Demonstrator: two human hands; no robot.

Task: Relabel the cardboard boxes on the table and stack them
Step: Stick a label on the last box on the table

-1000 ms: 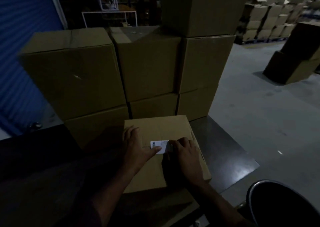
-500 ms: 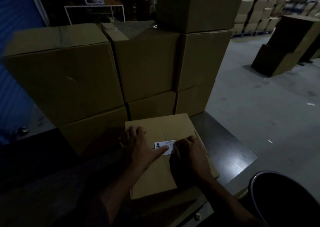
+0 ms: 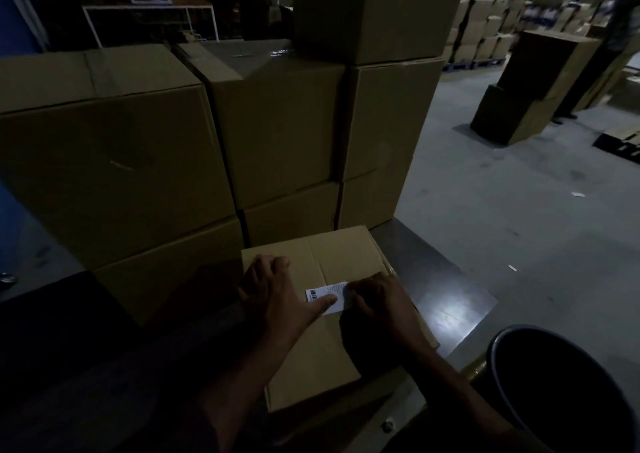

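A flat brown cardboard box lies on the dark table right in front of me. A small white label with a barcode sits on its top face. My left hand rests spread on the box, its thumb pressing the label's left part. My right hand has its fingertips curled on the label's right end; whether they pinch it or press it I cannot tell. Behind the box stands a wall of stacked cardboard boxes.
A dark round bin stands at the lower right beside the table's edge. Grey concrete floor spreads to the right, with dark boxes and piled cartons far back. A person's legs show at the far right.
The view has drifted to the right and slightly closer. Both hands stay on the label, with the left thumb sliding a little over it.
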